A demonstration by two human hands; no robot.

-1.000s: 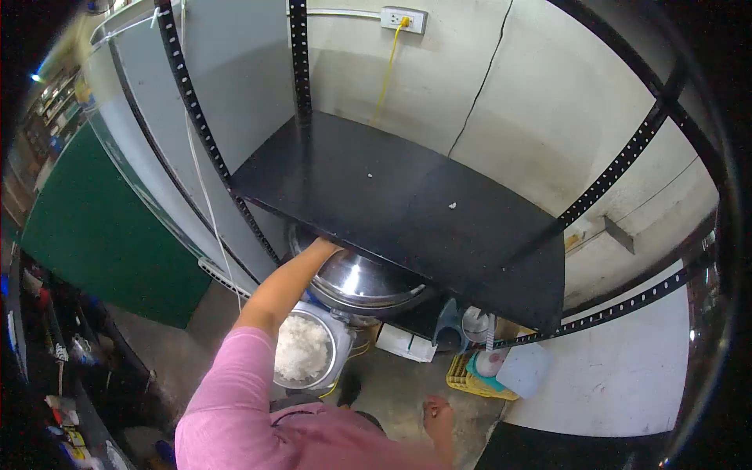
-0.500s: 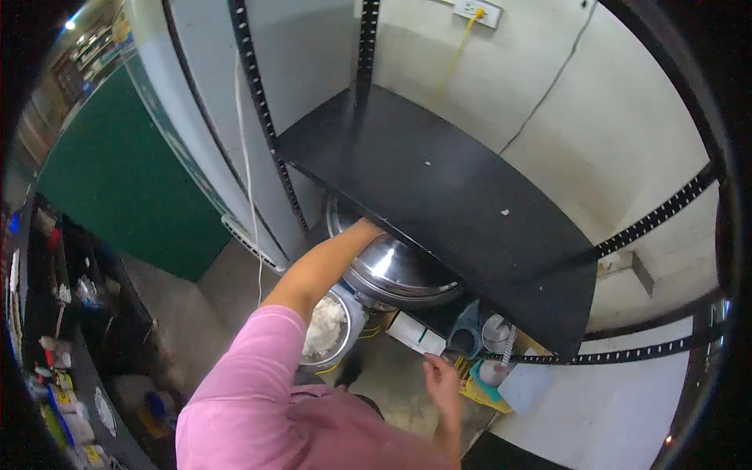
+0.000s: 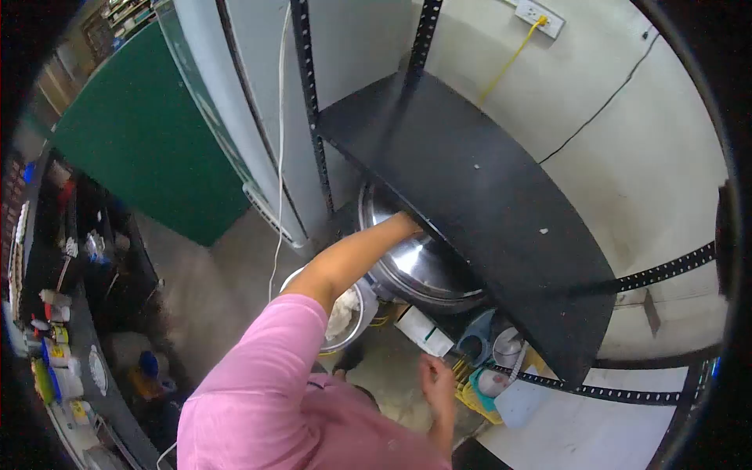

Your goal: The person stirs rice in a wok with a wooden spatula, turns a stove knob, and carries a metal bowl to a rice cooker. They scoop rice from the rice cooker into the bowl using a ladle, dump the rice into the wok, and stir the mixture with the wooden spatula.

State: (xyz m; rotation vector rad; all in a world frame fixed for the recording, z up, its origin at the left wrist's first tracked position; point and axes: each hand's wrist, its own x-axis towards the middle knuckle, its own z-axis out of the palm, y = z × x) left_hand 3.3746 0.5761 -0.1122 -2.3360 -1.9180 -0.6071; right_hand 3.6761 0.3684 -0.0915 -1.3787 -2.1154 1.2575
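My left hand (image 3: 410,224) reaches under the front edge of the black shelf (image 3: 486,211), over a large shiny domed metal lid (image 3: 419,262). Its fingers are hidden by the shelf, so its grip cannot be seen. Below my left forearm stands a metal pot (image 3: 359,327) holding white, clumpy food (image 3: 341,315) that looks like cooked rice; the arm covers part of it. My right hand (image 3: 435,382) hangs low in front of me, fingers curled in, with nothing visible in them. It is near a white box-like object (image 3: 424,332) and a grey-blue container (image 3: 475,337).
Slotted metal posts (image 3: 307,86) carry the shelf. At left are a tall pale cabinet (image 3: 258,117), a hanging white cord (image 3: 280,172) and a green panel (image 3: 157,141). A yellow plug (image 3: 540,21) sits in the wall outlet. Cluttered shelving (image 3: 66,345) stands far left.
The view has shifted, so the shelf and lid appear farther right. My left arm still reaches beneath the shelf edge, now covering more of the pot. My right hand remains low, its fingers more curled.
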